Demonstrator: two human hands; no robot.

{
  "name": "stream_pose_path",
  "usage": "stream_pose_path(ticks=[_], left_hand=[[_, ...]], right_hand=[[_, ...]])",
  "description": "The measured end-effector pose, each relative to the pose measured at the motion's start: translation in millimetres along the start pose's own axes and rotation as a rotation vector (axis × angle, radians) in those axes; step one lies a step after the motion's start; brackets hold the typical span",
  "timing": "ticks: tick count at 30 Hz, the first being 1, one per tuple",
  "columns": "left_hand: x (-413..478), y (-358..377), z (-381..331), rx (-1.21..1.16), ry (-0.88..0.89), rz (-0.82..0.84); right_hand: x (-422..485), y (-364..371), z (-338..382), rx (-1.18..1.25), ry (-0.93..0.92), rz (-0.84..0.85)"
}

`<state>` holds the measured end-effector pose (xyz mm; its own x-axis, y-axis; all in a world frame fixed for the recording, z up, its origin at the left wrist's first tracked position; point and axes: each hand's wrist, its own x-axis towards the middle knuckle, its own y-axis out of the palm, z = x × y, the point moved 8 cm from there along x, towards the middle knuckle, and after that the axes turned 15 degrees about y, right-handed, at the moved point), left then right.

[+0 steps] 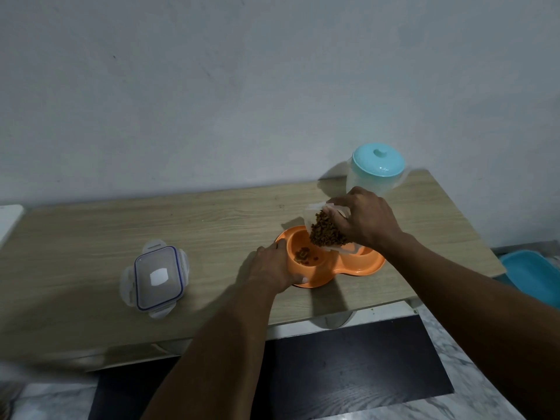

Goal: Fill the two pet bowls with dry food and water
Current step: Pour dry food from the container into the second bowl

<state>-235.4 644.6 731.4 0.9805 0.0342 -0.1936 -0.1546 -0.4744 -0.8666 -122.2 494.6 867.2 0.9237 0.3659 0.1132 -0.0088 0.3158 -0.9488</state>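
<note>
Left hand (274,266) clasps the orange bowl (363,268) to steady it; right hand (368,221) grips the tilted container (318,210), pouring kibble (328,233)

Hidden and cut-off parts around the feeder

The tilted clear container (325,230) and right hand (369,221) cover most of the right well of the orange double bowl (365,269), so its contents cannot be told. The left hand (272,268) hides the left rim. The right edge cuts off a blue tub (528,275).
</note>
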Motion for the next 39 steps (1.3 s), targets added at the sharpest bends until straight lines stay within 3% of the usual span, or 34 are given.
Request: stream_pose_path(ticks=[21,31,35,39], left_hand=[[-3,-5,-5,0.025,-0.004,0.001],[-1,-3,-2,-0.007,-0.008,-0.002],[-3,-5,-1,-0.05,-0.034,-0.016],[-4,-9,-3,-0.156,-0.018,-0.01]], right_hand=[[6,5,-19,0.127,0.102,0.011],[-8,14,-69,0.682,0.457,0.072],[-26,37,-72,1.072,0.622,0.171],[-40,68,-59,1.247,0.74,0.249]])
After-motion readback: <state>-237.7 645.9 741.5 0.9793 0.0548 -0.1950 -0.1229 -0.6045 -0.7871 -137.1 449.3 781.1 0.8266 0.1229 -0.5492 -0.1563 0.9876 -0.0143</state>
